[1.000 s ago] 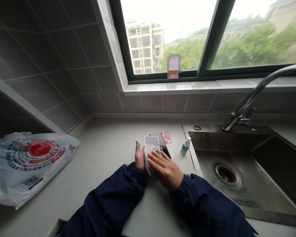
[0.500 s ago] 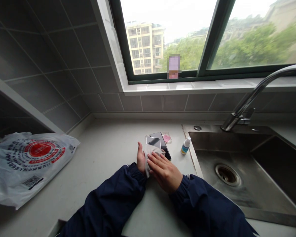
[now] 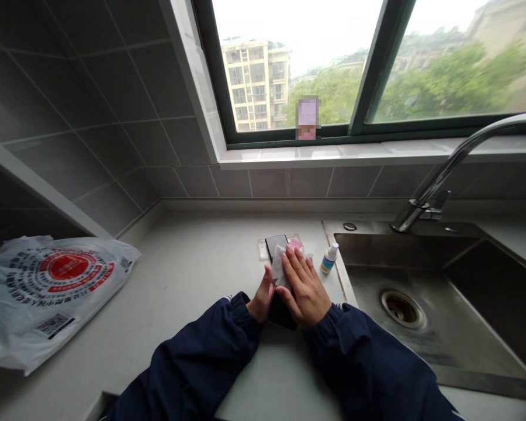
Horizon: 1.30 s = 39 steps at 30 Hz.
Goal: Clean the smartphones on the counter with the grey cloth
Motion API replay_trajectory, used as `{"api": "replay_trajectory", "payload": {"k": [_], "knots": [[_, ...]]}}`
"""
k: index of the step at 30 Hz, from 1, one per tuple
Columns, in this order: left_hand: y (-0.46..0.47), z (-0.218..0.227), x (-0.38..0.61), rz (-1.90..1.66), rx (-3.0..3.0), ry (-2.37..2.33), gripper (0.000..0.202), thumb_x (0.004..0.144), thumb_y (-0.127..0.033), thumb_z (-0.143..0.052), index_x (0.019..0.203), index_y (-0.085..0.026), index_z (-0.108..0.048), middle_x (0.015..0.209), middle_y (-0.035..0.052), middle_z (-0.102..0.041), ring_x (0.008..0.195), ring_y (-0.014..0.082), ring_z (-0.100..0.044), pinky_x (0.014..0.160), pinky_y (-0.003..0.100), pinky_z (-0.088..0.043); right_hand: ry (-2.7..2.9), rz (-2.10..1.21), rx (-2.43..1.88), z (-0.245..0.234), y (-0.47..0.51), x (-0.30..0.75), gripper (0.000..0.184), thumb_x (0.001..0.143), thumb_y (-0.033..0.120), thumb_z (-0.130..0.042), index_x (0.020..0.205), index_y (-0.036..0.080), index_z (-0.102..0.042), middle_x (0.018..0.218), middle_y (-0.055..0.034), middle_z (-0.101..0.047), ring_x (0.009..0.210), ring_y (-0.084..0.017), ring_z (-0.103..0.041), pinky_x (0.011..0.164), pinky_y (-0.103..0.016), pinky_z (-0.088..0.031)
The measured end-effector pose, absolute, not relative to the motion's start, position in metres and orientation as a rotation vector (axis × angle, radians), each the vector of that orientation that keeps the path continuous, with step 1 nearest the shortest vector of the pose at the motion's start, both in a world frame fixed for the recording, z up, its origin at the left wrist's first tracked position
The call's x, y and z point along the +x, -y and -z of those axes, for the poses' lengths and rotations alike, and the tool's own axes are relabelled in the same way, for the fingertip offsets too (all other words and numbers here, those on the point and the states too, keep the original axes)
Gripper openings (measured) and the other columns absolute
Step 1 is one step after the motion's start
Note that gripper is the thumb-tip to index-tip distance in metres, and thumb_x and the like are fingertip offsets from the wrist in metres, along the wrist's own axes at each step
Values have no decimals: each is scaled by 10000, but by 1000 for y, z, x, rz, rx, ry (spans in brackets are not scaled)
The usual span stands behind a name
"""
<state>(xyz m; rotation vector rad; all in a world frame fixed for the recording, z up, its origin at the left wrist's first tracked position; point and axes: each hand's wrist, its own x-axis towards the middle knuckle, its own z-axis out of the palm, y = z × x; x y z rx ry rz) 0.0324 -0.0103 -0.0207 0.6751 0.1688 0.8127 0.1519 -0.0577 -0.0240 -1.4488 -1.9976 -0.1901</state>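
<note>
My left hand (image 3: pixel 262 297) grips a dark smartphone (image 3: pixel 281 311) along its left side, thumb up; the fingers beneath are hidden. Over it lies my right hand (image 3: pixel 301 286), its fingers stretched out and pressing a crumpled white cloth (image 3: pixel 279 268) against the phone's upper part. Just beyond the hands, a second smartphone (image 3: pixel 275 241) with a grey, reflecting face lies on the counter, partly covered by the cloth. A clear phone case (image 3: pixel 262 250) shows beside it, with a pink piece (image 3: pixel 295 242) at its right end.
A small white-capped spray bottle (image 3: pixel 328 258) stands right of the hands, close to the steel sink (image 3: pixel 438 345). The chrome faucet (image 3: pixel 447 169) arches over the basin. A printed plastic bag (image 3: pixel 56 292) lies at the left of the white counter (image 3: pixel 193 263). A window is behind.
My right hand and the cloth have moved forward and right over the phone. The held phone has turned and come nearer, showing its dark lower part; my left hand shifted slightly right.
</note>
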Motion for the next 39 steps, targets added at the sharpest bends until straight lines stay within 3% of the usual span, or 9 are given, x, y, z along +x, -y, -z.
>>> {"api": "replay_trajectory", "payload": {"k": [4,8,14,19,24,27,31,35,39], "knots": [[10,23,31,-821,634,-185,639,925,-570,-409,1412,-161,-468,1522,82,-391,1471,241,-185,1212,358,-111,2021,200,-1429,22,59,152,670,989,392,-397,1546,125,-136,1580,-154,-202,1472,-322,-152,1139,-559,-279],[8,19,27,-797,408,-321,704,935,-618,-297,1379,-108,-490,1376,150,-556,1394,268,-372,1196,400,-181,2162,145,-1329,22,60,149,609,987,389,-409,1515,119,-269,1554,-140,-281,1463,-318,-194,1141,-541,-292],[-4,10,14,-719,336,-413,891,820,-786,-322,1080,-1,-651,953,217,-719,993,323,-677,1012,443,-442,2272,-19,-1118,15,67,140,492,982,352,-435,1414,119,-455,1491,-118,-418,1438,-285,-285,1156,-517,-285],[-14,13,5,-757,339,-457,851,733,-820,-449,987,-41,-678,836,178,-722,719,265,-693,790,397,-537,2285,-105,-944,11,74,135,439,962,363,-463,1332,139,-539,1432,-91,-507,1403,-261,-365,1173,-487,-267],[-14,12,6,-715,353,-442,892,732,-840,-413,972,-23,-678,786,186,-708,692,265,-684,776,398,-538,2229,-80,-964,15,72,135,386,972,323,-454,1302,155,-564,1392,-90,-551,1366,-233,-428,1147,-445,-337],[-13,13,8,-703,341,-441,922,751,-842,-362,982,-5,-672,776,193,-706,741,282,-694,841,411,-525,2232,-46,-1033,16,69,136,412,972,310,-460,1345,151,-531,1413,-106,-526,1380,-238,-407,1130,-455,-365],[-12,15,13,-665,346,-337,926,837,-778,-264,1178,11,-609,969,222,-711,975,311,-679,1011,438,-433,2214,51,-1175,17,66,140,458,978,305,-440,1393,115,-483,1461,-130,-460,1415,-272,-340,1124,-488,-364],[-7,16,21,-685,367,-245,816,936,-638,-146,1387,-31,-454,1217,207,-645,1252,285,-539,1138,421,-282,2117,184,-1364,21,62,143,514,982,335,-420,1425,76,-432,1514,-147,-366,1436,-311,-282,1122,-539,-336],[-1,14,26,-685,440,-177,744,969,-550,-81,1485,-65,-311,1367,165,-556,1394,236,-373,1184,364,-171,1994,245,-1474,23,59,147,572,979,366,-417,1472,84,-355,1542,-149,-307,1454,-321,-228,1117,-551,-327]]}}
